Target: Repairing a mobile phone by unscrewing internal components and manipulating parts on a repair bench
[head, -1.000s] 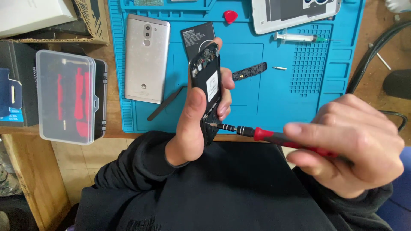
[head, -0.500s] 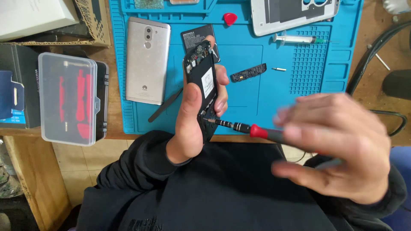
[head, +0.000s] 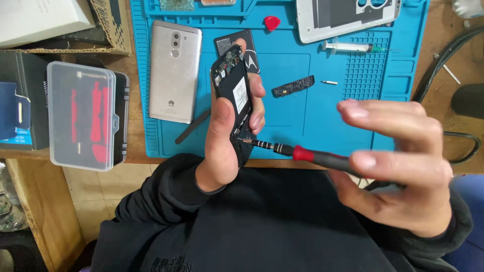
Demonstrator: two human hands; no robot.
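My left hand (head: 224,133) grips an opened black phone (head: 233,90) upright, its bare inner side turned to the right. My right hand (head: 403,163) holds a screwdriver (head: 312,155) with a red and black handle by its rear end, index and middle fingers lifted off the shaft. The metal tip touches the phone's lower edge near my left thumb. Both hands hover over the front edge of a blue work mat (head: 302,106).
On the mat lie a silver phone back (head: 175,70), a black battery (head: 237,43), a small black strip part (head: 293,86), a red pick (head: 271,22), a syringe (head: 350,47), a white phone frame (head: 348,15). A clear tool case (head: 85,116) sits left.
My right hand's fingers have spread and shifted along the screwdriver handle. The phone and my left hand stay nearly in place.
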